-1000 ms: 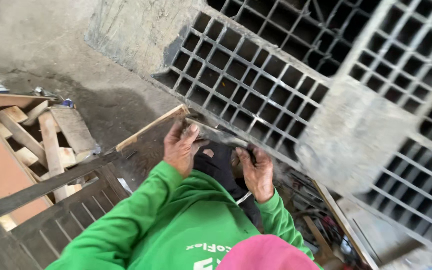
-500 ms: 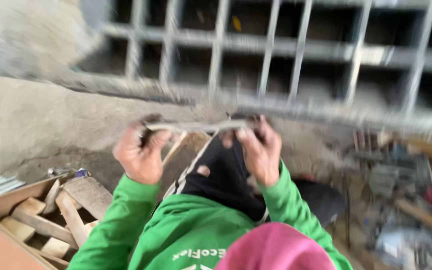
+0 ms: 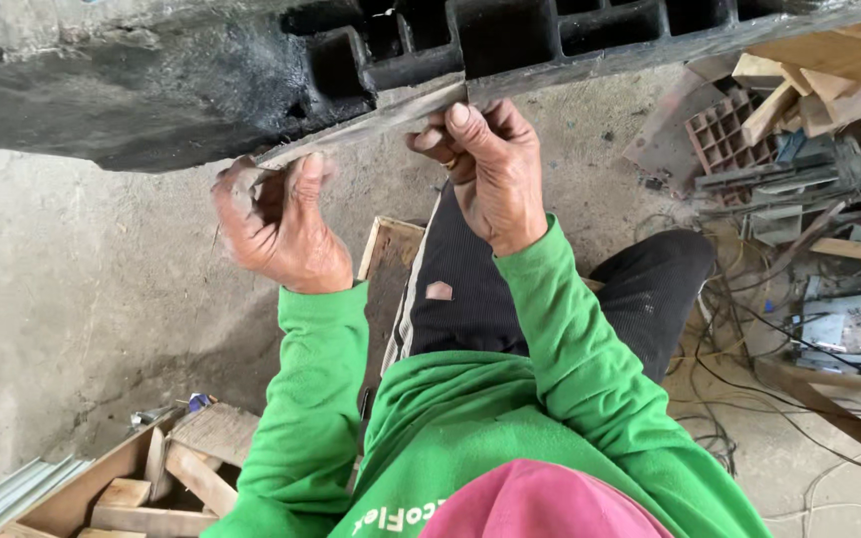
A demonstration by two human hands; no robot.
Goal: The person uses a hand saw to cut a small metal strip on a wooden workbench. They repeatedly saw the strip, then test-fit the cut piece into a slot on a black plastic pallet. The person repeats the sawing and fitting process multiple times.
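Two hands pinch one thin wooden strip [image 3: 371, 122] against the lower edge of a dark grid panel [image 3: 510, 40]. Left hand [image 3: 276, 224], fingers curled, grips the strip's lower end; right hand [image 3: 490, 169] pinches it between thumb and forefinger at the higher end. Best practice, judged: keep both pinches level and the strip flush along the edge between them. Beyond the right grip lie scrap and cables [image 3: 799, 299].
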